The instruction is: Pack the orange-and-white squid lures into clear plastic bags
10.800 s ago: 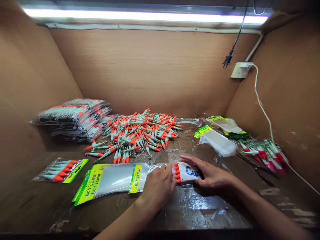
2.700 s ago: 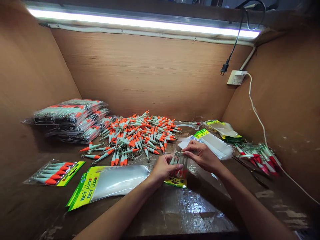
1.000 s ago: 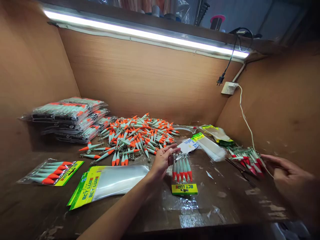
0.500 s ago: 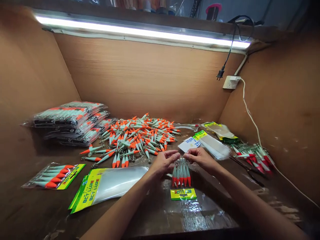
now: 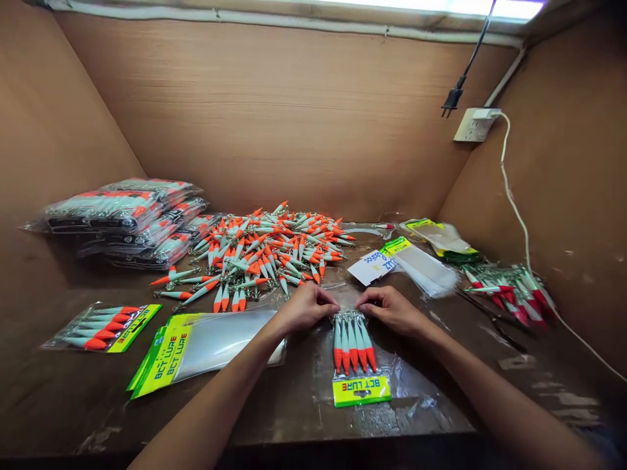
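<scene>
A clear plastic bag with a yellow header [image 5: 362, 390] lies on the table, header toward me. Several fishing lures [image 5: 354, 346] sit side by side in it, pale with orange tips, their hooks at the far end. My left hand [image 5: 308, 307] pinches the bag's far edge at its left corner. Opposite it, my right hand [image 5: 389, 309] has thumb and fingertips closed on the same edge at the right. To the left of my hands lie flat bags [image 5: 215, 346] with yellow-green headers, and a filled lure bag [image 5: 105, 326] beyond them.
Behind my hands is a heap of loose lures [image 5: 264, 254]. Packed bags [image 5: 108, 212] are stacked at the back left. Rightward lie a handwritten card [image 5: 368, 267], more clear bags [image 5: 426, 271], red-and-white lures [image 5: 514, 294] and dark pliers-like handles [image 5: 494, 320]. A plug [image 5: 451, 99] hangs above.
The view has tilted down. Both hands have drawn in at the bag's far edge, their fingers now closed on it. The packed lures lie slightly more spread toward their orange tips.
</scene>
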`<state>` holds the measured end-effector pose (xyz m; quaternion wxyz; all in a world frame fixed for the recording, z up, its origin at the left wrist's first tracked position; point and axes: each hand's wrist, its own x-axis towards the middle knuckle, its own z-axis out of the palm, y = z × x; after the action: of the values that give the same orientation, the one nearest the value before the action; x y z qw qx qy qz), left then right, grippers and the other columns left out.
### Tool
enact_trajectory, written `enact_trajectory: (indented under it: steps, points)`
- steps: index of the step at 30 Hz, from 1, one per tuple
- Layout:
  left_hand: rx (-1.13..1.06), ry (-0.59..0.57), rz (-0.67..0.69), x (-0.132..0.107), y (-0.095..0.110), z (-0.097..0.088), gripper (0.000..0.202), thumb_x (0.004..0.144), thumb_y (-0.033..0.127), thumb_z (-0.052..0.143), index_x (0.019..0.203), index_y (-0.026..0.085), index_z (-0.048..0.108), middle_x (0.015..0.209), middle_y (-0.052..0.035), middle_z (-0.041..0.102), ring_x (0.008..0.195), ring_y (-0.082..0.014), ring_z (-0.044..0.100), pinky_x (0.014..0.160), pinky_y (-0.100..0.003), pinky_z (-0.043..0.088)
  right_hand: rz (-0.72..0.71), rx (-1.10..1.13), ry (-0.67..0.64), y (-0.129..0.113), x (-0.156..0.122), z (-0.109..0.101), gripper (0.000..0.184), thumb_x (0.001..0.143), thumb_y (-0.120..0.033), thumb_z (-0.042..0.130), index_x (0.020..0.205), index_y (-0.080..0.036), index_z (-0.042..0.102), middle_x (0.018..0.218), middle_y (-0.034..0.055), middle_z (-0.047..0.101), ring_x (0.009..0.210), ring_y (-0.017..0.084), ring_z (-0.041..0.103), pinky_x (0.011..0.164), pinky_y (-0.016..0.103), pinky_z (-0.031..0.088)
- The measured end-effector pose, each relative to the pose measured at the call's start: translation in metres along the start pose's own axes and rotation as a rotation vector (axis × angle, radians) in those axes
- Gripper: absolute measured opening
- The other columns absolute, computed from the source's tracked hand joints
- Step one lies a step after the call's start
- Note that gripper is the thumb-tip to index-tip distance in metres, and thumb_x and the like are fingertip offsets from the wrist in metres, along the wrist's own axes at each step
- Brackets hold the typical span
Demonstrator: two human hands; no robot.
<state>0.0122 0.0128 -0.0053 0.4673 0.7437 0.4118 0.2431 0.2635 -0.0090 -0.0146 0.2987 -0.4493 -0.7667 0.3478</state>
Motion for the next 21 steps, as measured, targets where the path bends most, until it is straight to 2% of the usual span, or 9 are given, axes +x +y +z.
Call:
enact_trajectory:
  steps: [3,5,7,10,12,14,17,21]
  points:
    - [0.180,0.040,0.075,-0.001,-0.003,0.001,0.026,0.081,0.037,0.065,0.082,0.015,0.080,0.079,-0.0067,0.077,0.072,-0.0200,0.066,0.067,-0.027,0.046,-0.063,-0.113,0.010,0.004,-0.002,0.002,0.015,0.086,-0.021,0.062,0.089,-0.019,0.077,0.088,0.0037,0.076,0.081,0.019,0.067,0.075,0.027,0.048]
    - [0.190,0.030,0.088,-0.001,-0.004,0.005,0.028,0.083,0.037,0.064,0.086,0.014,0.079,0.080,-0.0071,0.077,0.074,-0.0201,0.067,0.068,-0.027,0.047,-0.091,-0.149,0.030,0.005,-0.003,0.003,0.014,0.085,-0.018,0.062,0.089,-0.019,0.076,0.089,0.0039,0.075,0.082,0.018,0.068,0.076,0.027,0.048]
    - [0.130,0.012,0.103,0.001,-0.005,0.010,0.035,0.078,0.039,0.071,0.101,0.013,0.077,0.091,-0.0087,0.077,0.083,-0.0223,0.069,0.075,-0.029,0.050,-0.120,-0.160,0.043,0.005,-0.003,0.005,0.014,0.084,-0.015,0.062,0.089,-0.019,0.075,0.088,0.0037,0.075,0.083,0.018,0.068,0.077,0.027,0.048]
    - [0.033,-0.003,0.151,0.004,-0.005,0.017,0.080,0.056,0.036,0.090,0.130,0.016,0.064,0.117,-0.0140,0.072,0.105,-0.0294,0.067,0.091,-0.036,0.050,-0.165,-0.161,0.051,0.006,-0.004,0.006,0.014,0.084,-0.013,0.062,0.089,-0.018,0.075,0.088,0.0036,0.074,0.083,0.018,0.068,0.079,0.028,0.048]
    - [0.012,-0.025,0.151,0.006,-0.005,0.021,0.094,0.050,0.032,0.093,0.136,0.017,0.059,0.118,-0.0157,0.071,0.109,-0.0317,0.067,0.094,-0.039,0.050,-0.185,-0.162,0.052,0.007,-0.004,0.006,0.014,0.084,-0.012,0.063,0.089,-0.018,0.075,0.087,0.0035,0.074,0.082,0.018,0.067,0.078,0.028,0.048]
    - [0.018,-0.041,0.124,0.004,-0.004,0.023,0.085,0.053,0.033,0.092,0.131,0.016,0.063,0.112,-0.0153,0.074,0.105,-0.0316,0.069,0.091,-0.039,0.052,-0.196,-0.167,0.048,0.007,-0.003,0.006,0.014,0.084,-0.013,0.063,0.088,-0.018,0.075,0.086,0.0032,0.074,0.080,0.017,0.066,0.077,0.027,0.048]
    - [0.068,-0.031,0.146,-0.002,-0.001,0.025,0.061,0.061,0.035,0.089,0.116,0.016,0.072,0.110,-0.0132,0.075,0.101,-0.0295,0.070,0.089,-0.036,0.053,-0.218,-0.179,0.044,0.005,-0.004,0.004,0.014,0.084,-0.013,0.063,0.088,-0.018,0.075,0.084,0.0030,0.073,0.078,0.016,0.065,0.075,0.026,0.048]
    - [0.174,0.014,0.235,-0.013,0.006,0.026,0.049,0.071,0.033,0.083,0.117,0.022,0.073,0.110,-0.0084,0.076,0.098,-0.0264,0.071,0.087,-0.033,0.051,-0.249,-0.196,0.045,-0.001,-0.006,0.002,0.016,0.088,-0.019,0.064,0.094,-0.019,0.078,0.086,0.0042,0.072,0.079,0.016,0.065,0.074,0.025,0.048]
